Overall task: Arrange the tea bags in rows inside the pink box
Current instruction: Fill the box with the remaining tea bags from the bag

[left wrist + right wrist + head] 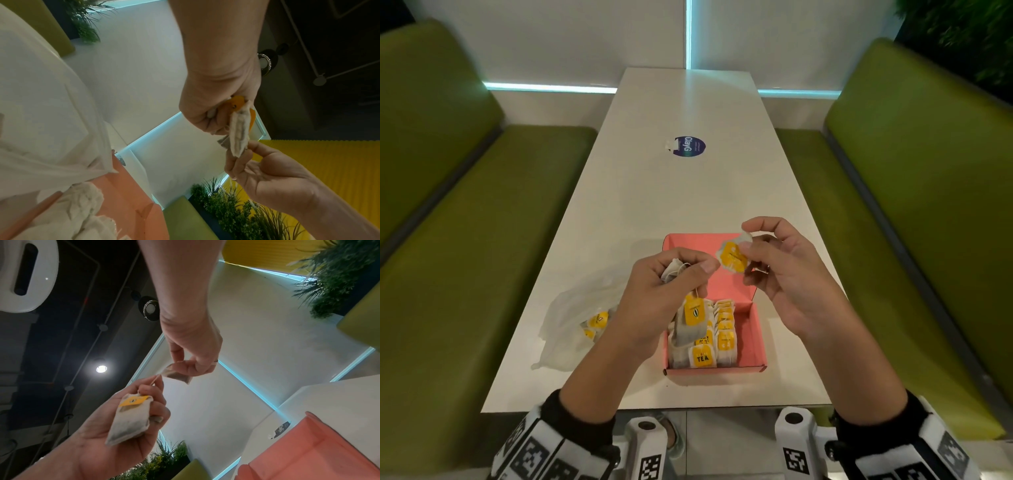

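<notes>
While both hands hover above the pink box (756, 337), left hand (654, 291) grips spare tea bags, one dangling (690, 325); right hand (787, 274) pinches a single tea bag (732, 257). Risk: strings look close, may tangle, tugging filed rows (709, 337) crooked.

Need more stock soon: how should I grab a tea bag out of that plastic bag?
Pinch a yellow tag showing through the plastic bag, coming from the right, where its mouth seems to face the box. Tags are stiff; the pouches are limp.
</notes>
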`<move>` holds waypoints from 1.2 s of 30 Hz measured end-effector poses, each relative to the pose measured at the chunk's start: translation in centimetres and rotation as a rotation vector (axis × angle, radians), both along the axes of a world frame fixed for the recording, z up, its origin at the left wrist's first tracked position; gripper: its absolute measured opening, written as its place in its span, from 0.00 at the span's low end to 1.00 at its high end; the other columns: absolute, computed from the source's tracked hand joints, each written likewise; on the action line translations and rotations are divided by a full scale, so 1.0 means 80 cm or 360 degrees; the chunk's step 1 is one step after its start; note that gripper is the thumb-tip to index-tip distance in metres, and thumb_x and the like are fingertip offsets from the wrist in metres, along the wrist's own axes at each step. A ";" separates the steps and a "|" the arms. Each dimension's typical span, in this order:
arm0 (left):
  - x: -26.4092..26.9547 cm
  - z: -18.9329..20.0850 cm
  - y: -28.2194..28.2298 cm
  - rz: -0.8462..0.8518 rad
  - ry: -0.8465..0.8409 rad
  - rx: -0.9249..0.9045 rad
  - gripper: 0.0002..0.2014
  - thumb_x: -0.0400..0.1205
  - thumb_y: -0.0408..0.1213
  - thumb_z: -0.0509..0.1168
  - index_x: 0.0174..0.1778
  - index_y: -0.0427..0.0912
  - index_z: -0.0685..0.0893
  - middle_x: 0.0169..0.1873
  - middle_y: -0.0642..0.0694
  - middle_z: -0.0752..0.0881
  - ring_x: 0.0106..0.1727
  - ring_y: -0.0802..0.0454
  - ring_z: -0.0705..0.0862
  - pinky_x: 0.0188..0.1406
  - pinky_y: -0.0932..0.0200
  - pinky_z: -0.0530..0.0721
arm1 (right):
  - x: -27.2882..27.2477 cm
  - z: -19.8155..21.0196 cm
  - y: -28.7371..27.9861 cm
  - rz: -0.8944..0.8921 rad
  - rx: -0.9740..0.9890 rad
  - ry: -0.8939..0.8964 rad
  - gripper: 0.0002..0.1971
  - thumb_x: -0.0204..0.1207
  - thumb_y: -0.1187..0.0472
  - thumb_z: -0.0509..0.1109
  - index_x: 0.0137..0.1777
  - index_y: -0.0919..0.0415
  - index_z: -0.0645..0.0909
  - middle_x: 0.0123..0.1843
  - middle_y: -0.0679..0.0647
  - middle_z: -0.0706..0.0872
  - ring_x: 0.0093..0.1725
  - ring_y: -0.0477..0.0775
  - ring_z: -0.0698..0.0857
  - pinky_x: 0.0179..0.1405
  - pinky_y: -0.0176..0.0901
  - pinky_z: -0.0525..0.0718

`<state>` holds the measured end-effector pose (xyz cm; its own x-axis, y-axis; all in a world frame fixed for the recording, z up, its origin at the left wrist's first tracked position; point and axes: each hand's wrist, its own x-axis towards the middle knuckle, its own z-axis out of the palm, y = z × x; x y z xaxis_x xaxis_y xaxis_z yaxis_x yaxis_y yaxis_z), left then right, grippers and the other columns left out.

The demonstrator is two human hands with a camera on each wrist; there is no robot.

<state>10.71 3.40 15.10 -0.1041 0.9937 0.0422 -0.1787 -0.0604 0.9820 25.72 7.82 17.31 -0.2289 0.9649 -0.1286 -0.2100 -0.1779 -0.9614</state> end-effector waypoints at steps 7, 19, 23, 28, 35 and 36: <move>-0.001 0.002 0.000 -0.0139 -0.0377 -0.0152 0.07 0.68 0.31 0.73 0.27 0.47 0.88 0.18 0.50 0.76 0.21 0.59 0.77 0.24 0.70 0.78 | 0.005 -0.007 -0.003 0.0294 0.0169 -0.0397 0.18 0.74 0.69 0.71 0.57 0.47 0.78 0.48 0.50 0.78 0.41 0.46 0.80 0.38 0.35 0.79; -0.005 -0.008 -0.002 -0.0523 -0.0815 -0.0288 0.16 0.56 0.46 0.84 0.32 0.45 0.87 0.20 0.52 0.79 0.24 0.58 0.81 0.30 0.64 0.84 | 0.001 -0.023 0.001 0.0858 0.0145 -0.0309 0.19 0.64 0.64 0.78 0.54 0.47 0.83 0.54 0.55 0.84 0.55 0.54 0.84 0.58 0.47 0.83; -0.010 -0.015 -0.005 -0.0681 -0.0886 -0.0392 0.20 0.53 0.49 0.85 0.33 0.46 0.87 0.22 0.51 0.80 0.25 0.56 0.79 0.27 0.64 0.81 | 0.013 -0.017 0.006 0.0827 0.0189 -0.0398 0.11 0.65 0.70 0.77 0.43 0.56 0.83 0.37 0.47 0.86 0.38 0.43 0.84 0.41 0.34 0.82; -0.018 -0.024 -0.012 -0.0843 -0.0665 -0.0351 0.25 0.51 0.44 0.87 0.42 0.50 0.88 0.30 0.47 0.85 0.31 0.54 0.83 0.31 0.61 0.82 | 0.028 -0.005 0.012 0.0808 0.0196 -0.0281 0.02 0.64 0.66 0.71 0.36 0.63 0.80 0.27 0.44 0.81 0.27 0.40 0.78 0.27 0.27 0.74; -0.024 -0.021 -0.013 -0.0642 -0.0209 -0.0472 0.15 0.55 0.41 0.82 0.35 0.45 0.90 0.41 0.35 0.83 0.51 0.35 0.73 0.46 0.48 0.64 | 0.042 -0.002 0.020 0.0864 0.0073 -0.0172 0.04 0.66 0.68 0.70 0.37 0.60 0.85 0.26 0.55 0.82 0.21 0.51 0.79 0.20 0.36 0.75; -0.025 -0.020 -0.012 -0.0606 -0.0194 -0.0485 0.14 0.56 0.41 0.81 0.35 0.45 0.90 0.40 0.35 0.81 0.50 0.35 0.72 0.44 0.50 0.63 | 0.045 -0.002 0.021 0.0870 0.0077 -0.0193 0.05 0.65 0.68 0.71 0.38 0.59 0.86 0.26 0.55 0.81 0.20 0.51 0.78 0.20 0.36 0.75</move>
